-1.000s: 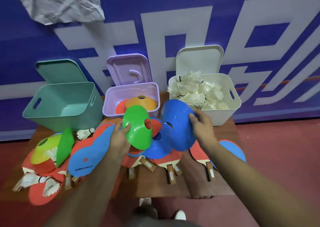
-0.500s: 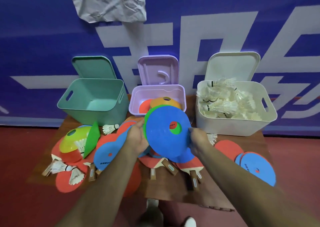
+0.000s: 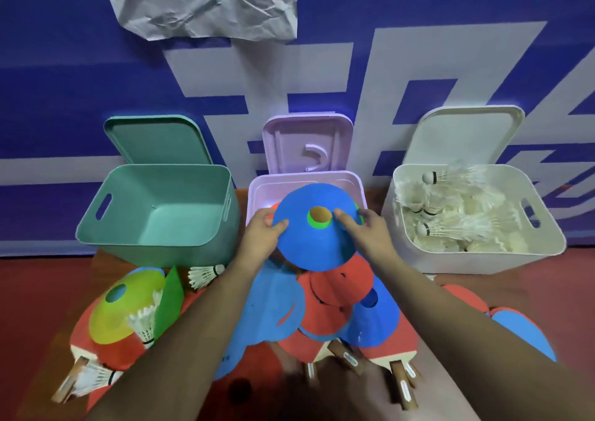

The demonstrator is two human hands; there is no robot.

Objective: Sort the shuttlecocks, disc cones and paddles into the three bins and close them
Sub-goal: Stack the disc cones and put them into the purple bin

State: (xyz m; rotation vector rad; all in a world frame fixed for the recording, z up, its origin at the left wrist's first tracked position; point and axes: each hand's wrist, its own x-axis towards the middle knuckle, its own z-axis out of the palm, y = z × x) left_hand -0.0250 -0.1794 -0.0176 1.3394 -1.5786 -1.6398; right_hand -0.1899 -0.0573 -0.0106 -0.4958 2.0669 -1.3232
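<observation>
Both hands have lifted the stacked disc cones (image 3: 317, 246) forward, over the lilac bin (image 3: 257, 192).
Its blue cone (image 3: 309, 259) is gripped at the edges by left hand (image 3: 260, 240) and right hand (image 3: 370, 234), green cone (image 3: 314, 226) beneath; white bin (image 3: 483, 259) holds shuttlecocks (image 3: 450, 224), teal bin (image 3: 161, 169) stands open.

Both arms reach up to the middle of the frame. The left hand (image 3: 260, 237) and right hand (image 3: 370, 234) pinch one blue disc cone (image 3: 315, 246), thumbs on top.

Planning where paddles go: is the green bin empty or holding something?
Empty. Inside the green bin only its bare floor and walls show.
</observation>
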